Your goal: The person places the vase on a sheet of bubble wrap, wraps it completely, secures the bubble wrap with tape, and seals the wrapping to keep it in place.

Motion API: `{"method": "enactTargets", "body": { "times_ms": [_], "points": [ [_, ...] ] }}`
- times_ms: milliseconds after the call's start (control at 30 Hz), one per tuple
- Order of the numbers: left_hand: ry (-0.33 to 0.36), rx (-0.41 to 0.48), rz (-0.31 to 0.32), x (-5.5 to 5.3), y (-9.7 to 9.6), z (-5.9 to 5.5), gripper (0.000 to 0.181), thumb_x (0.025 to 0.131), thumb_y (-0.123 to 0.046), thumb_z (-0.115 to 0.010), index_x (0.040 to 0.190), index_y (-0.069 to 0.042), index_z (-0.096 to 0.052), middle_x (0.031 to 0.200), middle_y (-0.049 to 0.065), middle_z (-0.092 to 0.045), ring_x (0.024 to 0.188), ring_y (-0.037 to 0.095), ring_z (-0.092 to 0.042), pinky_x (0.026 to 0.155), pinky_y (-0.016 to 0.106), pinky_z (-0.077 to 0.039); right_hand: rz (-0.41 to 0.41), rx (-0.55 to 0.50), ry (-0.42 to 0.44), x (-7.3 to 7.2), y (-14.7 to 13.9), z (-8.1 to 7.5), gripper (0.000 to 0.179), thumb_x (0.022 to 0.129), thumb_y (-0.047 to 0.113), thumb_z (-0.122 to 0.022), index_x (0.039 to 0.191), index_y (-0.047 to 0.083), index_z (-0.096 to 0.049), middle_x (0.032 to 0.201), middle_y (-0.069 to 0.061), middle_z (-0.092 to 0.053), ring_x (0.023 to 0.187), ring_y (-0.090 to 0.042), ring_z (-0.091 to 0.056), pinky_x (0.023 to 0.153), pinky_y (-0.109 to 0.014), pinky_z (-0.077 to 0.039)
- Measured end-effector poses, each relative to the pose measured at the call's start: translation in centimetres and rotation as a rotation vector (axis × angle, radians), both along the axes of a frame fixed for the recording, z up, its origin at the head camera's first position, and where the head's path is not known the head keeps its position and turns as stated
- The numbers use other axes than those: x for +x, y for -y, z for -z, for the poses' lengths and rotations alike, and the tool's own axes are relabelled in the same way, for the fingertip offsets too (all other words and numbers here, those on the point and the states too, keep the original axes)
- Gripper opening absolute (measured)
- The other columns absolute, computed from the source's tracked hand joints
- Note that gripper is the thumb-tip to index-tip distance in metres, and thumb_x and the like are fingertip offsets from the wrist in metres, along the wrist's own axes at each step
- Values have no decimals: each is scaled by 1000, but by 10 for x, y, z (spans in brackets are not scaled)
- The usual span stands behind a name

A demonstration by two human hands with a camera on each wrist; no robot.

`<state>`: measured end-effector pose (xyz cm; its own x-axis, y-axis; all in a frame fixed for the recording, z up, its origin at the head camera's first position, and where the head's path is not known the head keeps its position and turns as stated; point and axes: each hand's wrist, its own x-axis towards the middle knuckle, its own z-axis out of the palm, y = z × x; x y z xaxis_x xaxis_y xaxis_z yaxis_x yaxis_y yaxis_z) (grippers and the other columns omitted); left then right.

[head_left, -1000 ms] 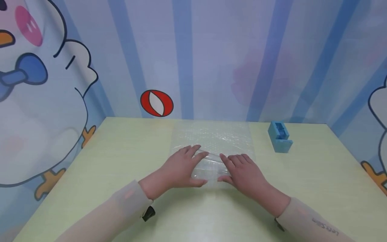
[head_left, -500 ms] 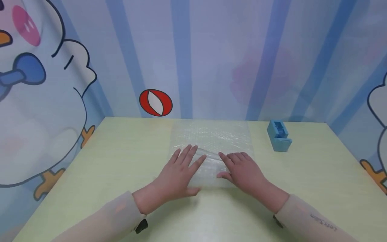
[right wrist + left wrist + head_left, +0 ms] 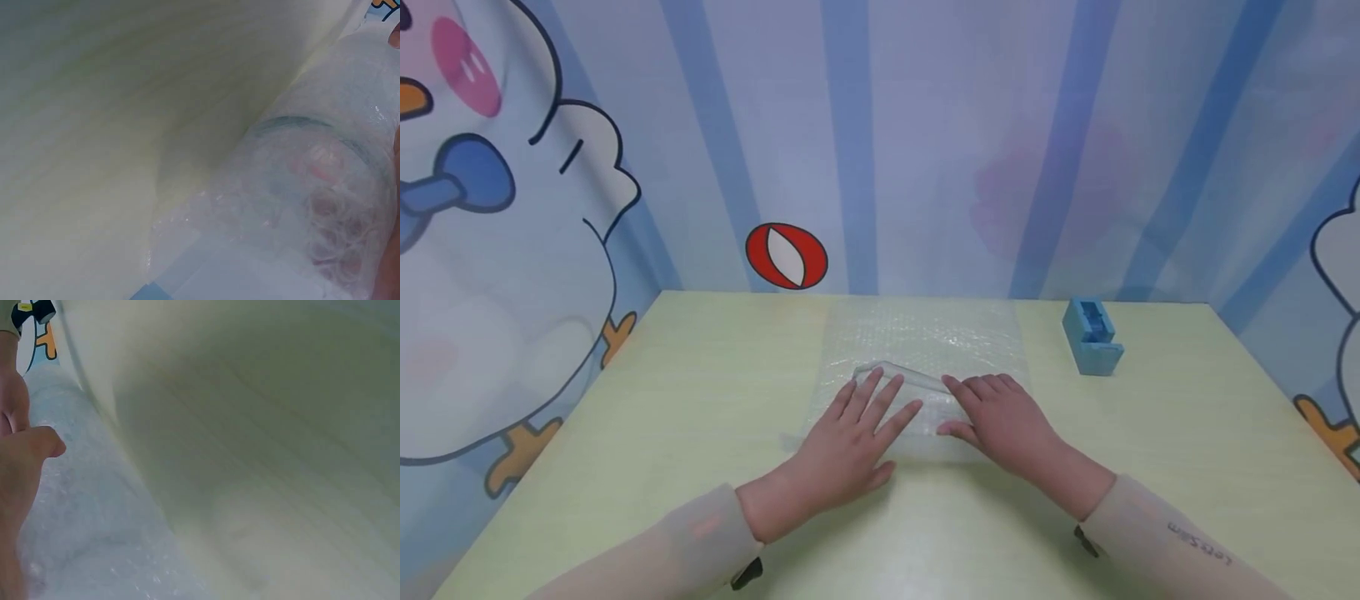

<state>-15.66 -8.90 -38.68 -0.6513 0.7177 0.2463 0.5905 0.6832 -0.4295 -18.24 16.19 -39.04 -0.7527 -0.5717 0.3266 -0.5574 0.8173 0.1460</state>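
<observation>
A clear sheet of bubble wrap (image 3: 940, 333) lies on the pale yellow table, and a folded edge of it runs between both hands. My left hand (image 3: 850, 442) rests on its left part with the fingers spread. The right hand (image 3: 1011, 433) rests on its right part, index finger at the fold and thumb apart from it. In the left wrist view the left hand's thumb (image 3: 50, 442) sticks out over the bubble wrap (image 3: 94, 519). Seen from the right wrist, a dark curved line shows in the bubble wrap (image 3: 250, 225), and a bluish-white strip (image 3: 231, 275) crosses the lower part.
A blue tape dispenser (image 3: 1093, 342) stands at the back right of the table (image 3: 700, 358). Behind the table hangs a striped blue backdrop (image 3: 925, 167) with cartoon prints. A translucent tab (image 3: 790, 442) juts out left of the bubble wrap, beside the left hand.
My left hand has shifted left and toward me, its fingers flatter and more spread, uncovering more of the fold. The translucent tab has come into sight at the left. The right hand has hardly moved.
</observation>
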Motion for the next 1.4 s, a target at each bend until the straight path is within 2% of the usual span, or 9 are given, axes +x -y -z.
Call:
{"method": "enactTargets", "body": {
  "times_ms": [133,267,400,533,700,967,1400],
  "points": [
    [-64,-21,11,-6,3,3,82,89,-64,-67,156,-23,-42,162,9,-44,149,34,-43,116,46,-47,-5,-13,19,-1,0,-1,63,94,48,-67,137,3,-62,117,-13,-74,110,-31,-70,98,-47,-56],
    [-93,-49,6,-12,4,4,87,88,-68,-66,157,-24,-39,163,10,-41,150,34,-43,117,47,-46,-4,-23,45,-3,0,-2,62,95,47,-66,138,2,-61,118,-14,-74,111,-32,-70,99,-48,-55],
    [-66,-63,-29,-17,2,2,94,85,-72,-67,160,-25,-34,164,13,-38,150,37,-41,117,49,-46,4,-26,79,-7,1,-3,61,95,46,-65,138,2,-61,119,-15,-74,111,-32,-71,100,-48,-55],
    [-52,-77,-57,-20,0,0,98,83,-74,-68,160,-26,-32,162,15,-42,147,37,-45,116,48,-47,9,-35,117,-10,2,-6,59,95,44,-66,137,2,-62,118,-16,-74,110,-33,-71,101,-49,-55],
    [-57,-97,-46,-23,-1,-1,95,84,-71,-69,159,-24,-36,155,16,-49,141,36,-52,111,43,-52,6,-52,160,-12,2,-10,58,96,42,-65,137,1,-62,118,-17,-74,110,-34,-71,101,-51,-55],
    [-43,-109,-29,-27,-2,-4,93,84,-71,-69,157,-21,-39,152,17,-50,139,37,-54,110,41,-53,8,-65,201,-16,0,-11,58,97,42,-64,138,2,-61,117,-17,-75,108,-35,-72,101,-52,-55],
    [-23,-93,-13,-26,-1,-5,90,84,-70,-69,155,-21,-42,151,18,-51,137,39,-55,109,43,-54,32,-63,245,-12,3,-16,60,96,45,-65,139,3,-62,116,-17,-76,108,-35,-72,102,-52,-54]
  ]
}}
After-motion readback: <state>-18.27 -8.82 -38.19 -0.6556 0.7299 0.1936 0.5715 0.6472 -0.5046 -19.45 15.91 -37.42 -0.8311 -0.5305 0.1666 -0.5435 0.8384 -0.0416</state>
